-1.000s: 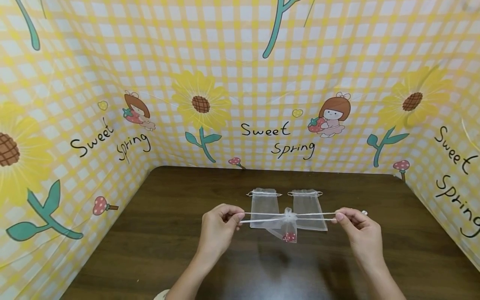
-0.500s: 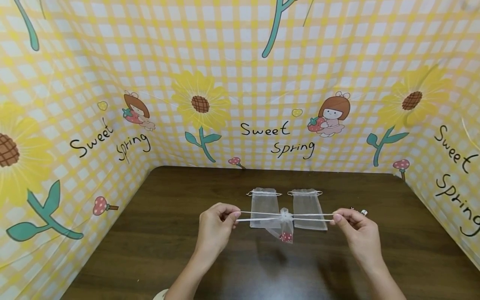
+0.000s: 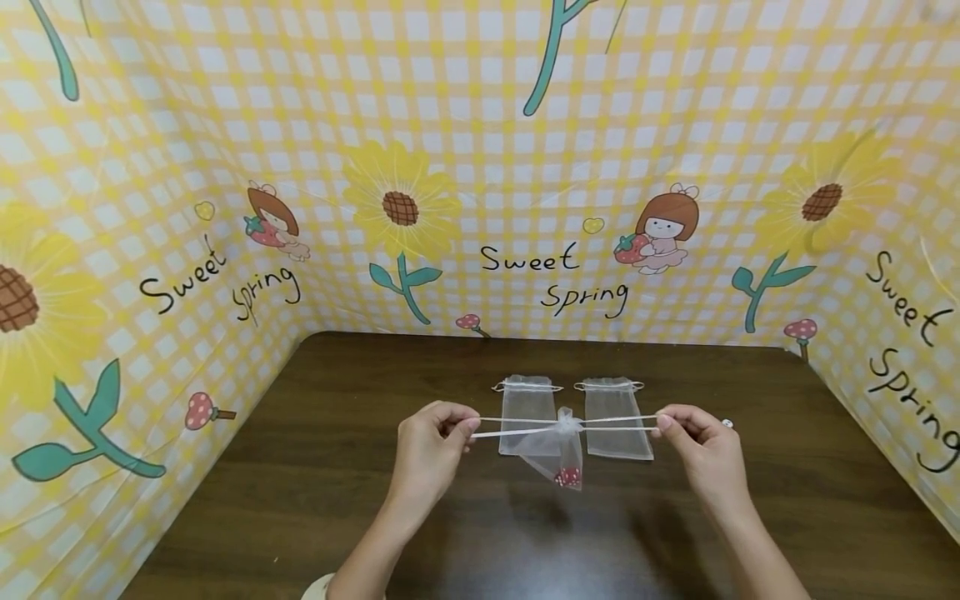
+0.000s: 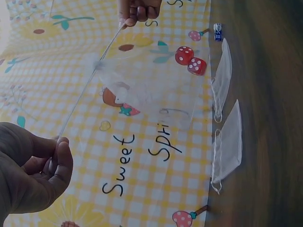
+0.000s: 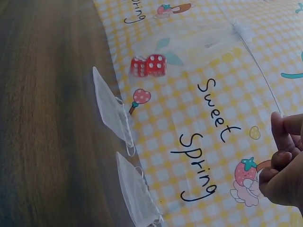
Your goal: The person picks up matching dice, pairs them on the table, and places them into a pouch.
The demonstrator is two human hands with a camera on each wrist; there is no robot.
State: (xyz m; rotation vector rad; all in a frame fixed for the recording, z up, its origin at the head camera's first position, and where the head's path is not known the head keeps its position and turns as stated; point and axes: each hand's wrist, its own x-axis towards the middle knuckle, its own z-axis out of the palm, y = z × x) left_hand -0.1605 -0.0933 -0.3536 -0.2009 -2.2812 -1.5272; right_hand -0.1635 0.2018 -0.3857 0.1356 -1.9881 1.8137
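A sheer white organza drawstring pouch hangs above the table between my hands, its neck gathered tight. Two red dice with white dots sit in its bottom corner. My left hand pinches the drawstring ends on one side between thumb and fingers. On the other side my right hand pinches the opposite ends, and the cords run taut between the hands. In the right wrist view the dice show through the mesh, and the right hand is partly cut off by the frame edge.
Two flat white pouches lie side by side on the dark wooden table, behind the held one. Some small dice lie farther right, mostly hidden behind the right hand in the head view. A yellow checked cloth walls the table.
Both hands and the stretched pouch have shifted slightly to the left. My right hand has come a little nearer the left one and slightly higher. The pinch on the cords stays the same.
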